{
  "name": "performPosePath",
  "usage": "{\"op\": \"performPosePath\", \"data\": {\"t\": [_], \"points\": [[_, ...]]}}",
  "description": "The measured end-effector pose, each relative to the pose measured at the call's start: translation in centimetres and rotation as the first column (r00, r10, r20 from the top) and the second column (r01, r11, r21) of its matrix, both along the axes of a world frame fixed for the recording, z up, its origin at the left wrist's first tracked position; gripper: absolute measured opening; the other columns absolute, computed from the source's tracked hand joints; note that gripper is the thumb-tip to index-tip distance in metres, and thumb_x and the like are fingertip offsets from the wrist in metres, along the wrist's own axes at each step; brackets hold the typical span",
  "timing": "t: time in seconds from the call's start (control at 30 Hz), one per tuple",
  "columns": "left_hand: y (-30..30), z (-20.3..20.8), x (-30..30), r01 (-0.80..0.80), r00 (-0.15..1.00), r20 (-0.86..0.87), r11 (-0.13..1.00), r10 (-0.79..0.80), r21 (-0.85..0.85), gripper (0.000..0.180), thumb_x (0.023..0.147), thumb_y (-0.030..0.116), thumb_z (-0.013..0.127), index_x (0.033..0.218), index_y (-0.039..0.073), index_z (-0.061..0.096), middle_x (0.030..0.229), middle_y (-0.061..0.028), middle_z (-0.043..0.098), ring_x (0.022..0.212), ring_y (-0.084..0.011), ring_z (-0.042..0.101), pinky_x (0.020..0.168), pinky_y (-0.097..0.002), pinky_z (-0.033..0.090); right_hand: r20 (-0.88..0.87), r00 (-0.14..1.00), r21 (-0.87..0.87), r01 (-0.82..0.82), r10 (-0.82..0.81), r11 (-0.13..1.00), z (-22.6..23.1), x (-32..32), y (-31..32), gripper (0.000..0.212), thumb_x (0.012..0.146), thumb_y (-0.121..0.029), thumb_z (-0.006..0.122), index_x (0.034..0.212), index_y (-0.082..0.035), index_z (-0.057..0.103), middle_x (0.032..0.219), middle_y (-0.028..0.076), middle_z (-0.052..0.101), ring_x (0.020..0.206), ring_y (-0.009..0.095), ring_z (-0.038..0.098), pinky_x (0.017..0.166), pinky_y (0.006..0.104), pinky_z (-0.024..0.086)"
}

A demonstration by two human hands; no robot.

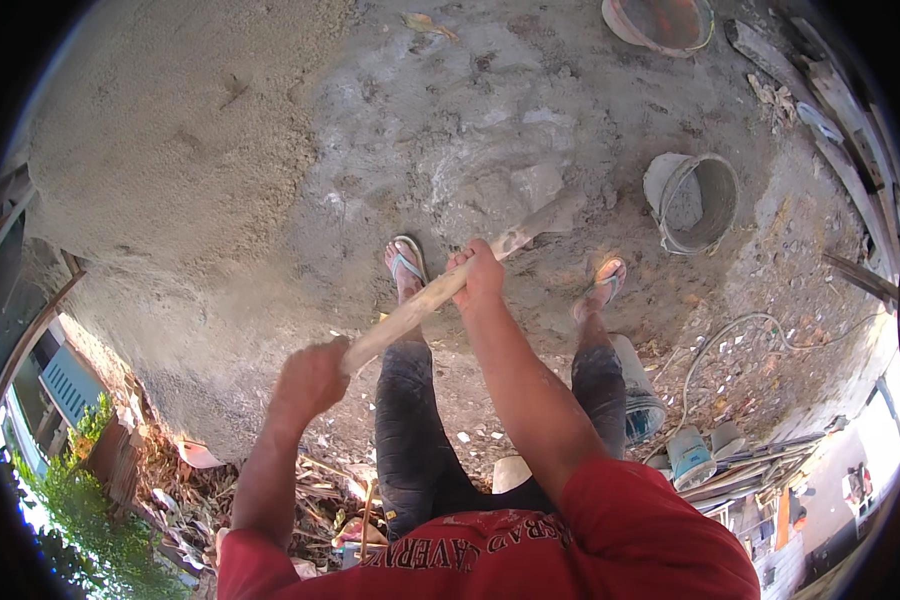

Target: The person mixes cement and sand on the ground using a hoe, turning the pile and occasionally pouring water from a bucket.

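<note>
A long wooden handle (410,313) slants across in front of my legs, from lower left up to the right. My left hand (313,378) is closed round its near end. Farther up, my right hand (479,272) grips the same handle near its middle. Its far end is grey and cement-coated, blending into the wet mortar (490,190), so the tool's head cannot be made out clearly. To the left lies a broad, coarser spread of sandy grey mix (190,150).
A cement-smeared bucket (698,205) stands at the right, and another bucket (662,22) at the far right. My sandalled feet are either side of the tool. A hose (720,335) curls over rubble. Timber planks (850,150) line the right edge; debris (200,480) lies at lower left.
</note>
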State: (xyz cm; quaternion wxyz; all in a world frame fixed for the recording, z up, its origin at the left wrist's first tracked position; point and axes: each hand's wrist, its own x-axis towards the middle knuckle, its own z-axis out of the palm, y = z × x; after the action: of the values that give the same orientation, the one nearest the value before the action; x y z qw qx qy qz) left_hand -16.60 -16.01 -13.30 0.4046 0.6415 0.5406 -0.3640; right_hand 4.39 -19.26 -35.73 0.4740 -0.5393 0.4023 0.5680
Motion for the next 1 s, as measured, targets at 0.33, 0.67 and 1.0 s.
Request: {"op": "performPosePath", "data": {"t": [0.33,0.67,1.0], "points": [[-16.7,-6.2,10.5,-0.844,0.532,0.266,0.528,0.804,0.094,0.029,0.080,0.018,0.071,0.098,0.002,0.054,0.076,-0.0240,0.063,0.073,-0.0431,0.064,0.064,-0.0464,0.050,0.329,0.601,0.274,-0.799,0.728,0.535,3.0,-1.0,8.9,0.013,0.083,-0.010,0.062,0.079,-0.001,0.053,0.062,0.005,0.052,0.048,0.017,0.053,0.042,0.0331,0.047],[-24.9,-5.7,21.5,-0.911,0.375,0.056,0.379,0.925,-0.163,0.038,0.078,0.018,0.067,0.108,-0.002,0.055,0.086,-0.0265,0.065,0.086,-0.0415,0.066,0.073,-0.0459,0.051,0.258,0.346,0.058,-0.938,0.902,0.342,-1.1,7.4,-2.4,0.014,0.086,-0.014,0.063,0.092,-0.005,0.054,0.067,0.003,0.053,0.050,0.014,0.053,0.043,0.0328,0.048],[-7.7,-13.8,16.8,-0.701,0.628,0.366,0.703,0.687,-0.116,0.050,0.079,0.024,0.071,0.116,-0.007,0.055,0.080,-0.0234,0.066,0.074,-0.0339,0.068,0.068,-0.0422,0.052,0.675,0.461,-0.034,-0.761,0.576,0.648,-1.9,14.7,13.8,0.016,0.089,-0.015,0.056,0.090,0.000,0.051,0.065,0.007,0.053,0.049,0.018,0.056,0.045,0.0344,0.050]]}}
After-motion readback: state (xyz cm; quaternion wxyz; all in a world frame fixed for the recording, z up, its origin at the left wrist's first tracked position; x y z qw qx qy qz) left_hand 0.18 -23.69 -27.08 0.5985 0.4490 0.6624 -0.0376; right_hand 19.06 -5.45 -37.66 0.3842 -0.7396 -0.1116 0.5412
